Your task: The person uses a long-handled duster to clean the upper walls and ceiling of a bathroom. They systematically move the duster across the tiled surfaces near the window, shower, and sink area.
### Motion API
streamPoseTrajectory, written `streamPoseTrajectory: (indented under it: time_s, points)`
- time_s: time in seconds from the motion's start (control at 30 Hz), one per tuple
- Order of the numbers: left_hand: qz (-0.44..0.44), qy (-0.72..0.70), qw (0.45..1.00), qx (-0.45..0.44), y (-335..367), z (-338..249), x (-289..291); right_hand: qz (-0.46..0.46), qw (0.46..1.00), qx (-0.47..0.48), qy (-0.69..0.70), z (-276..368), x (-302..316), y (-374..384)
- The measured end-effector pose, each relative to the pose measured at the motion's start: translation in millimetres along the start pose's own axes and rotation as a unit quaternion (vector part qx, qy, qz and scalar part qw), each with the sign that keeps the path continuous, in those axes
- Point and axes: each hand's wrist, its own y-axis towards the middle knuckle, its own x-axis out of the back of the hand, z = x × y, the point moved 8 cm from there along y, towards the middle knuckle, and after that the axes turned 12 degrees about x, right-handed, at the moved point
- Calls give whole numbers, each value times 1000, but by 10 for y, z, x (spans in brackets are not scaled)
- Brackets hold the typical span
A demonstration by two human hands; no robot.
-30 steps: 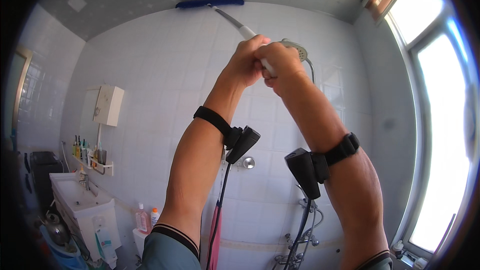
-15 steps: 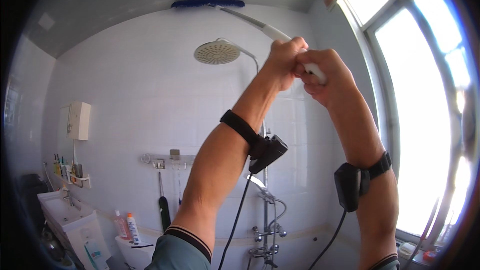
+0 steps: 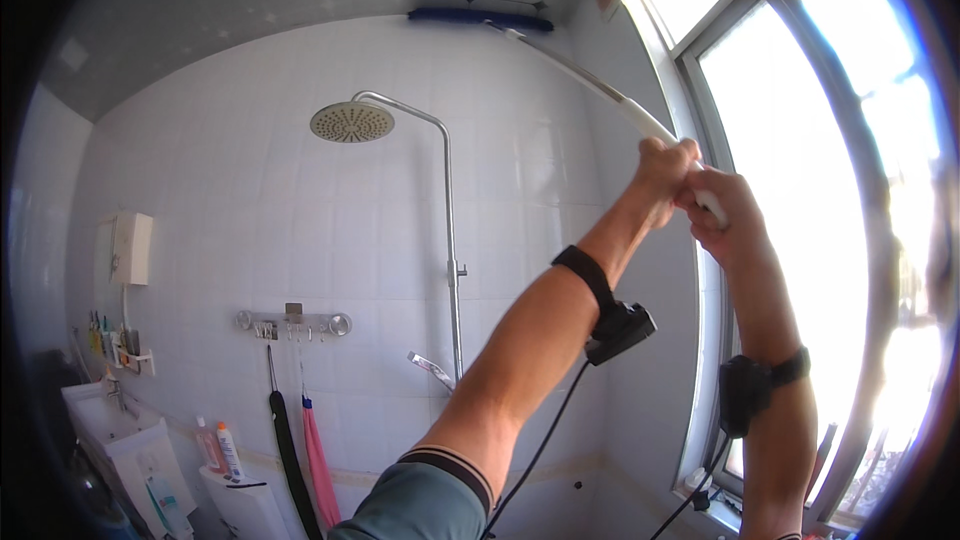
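Note:
A long-handled mop (image 3: 590,80) with a white and grey pole slants up to the left. Its wide blue pad (image 3: 480,19) is up at the ceiling, along the top of the tiled wall. My left hand (image 3: 664,178) is closed round the white grip. Just below it, near the pole's lower end, my right hand (image 3: 737,208) grips too. The white end of the handle pokes out under the right hand. Both arms are raised, and each wears a black strap with a small black device and a cable.
A round shower head (image 3: 352,123) on a metal riser pipe (image 3: 450,210) juts out left of my arms. To the right is a bright window (image 3: 800,170). A hook rack (image 3: 295,324), a wall cabinet (image 3: 132,248) and a washbasin (image 3: 115,420) are at the left.
The blue pad has slid right along the ceiling toward the window corner. Both hands have moved right and slightly lower in view, still on the pole. The view has shifted as well.

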Motion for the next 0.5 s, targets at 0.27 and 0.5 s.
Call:
streamPoseTrajectory:
  time_s: [0.27,0.5]
  points:
    - [21,19,999,38,229,455,-174,8,1000,8,-28,-201,442,81]
    - [38,-33,999,-3,-16,275,-116,46,993,23,-103,84,187,-151]
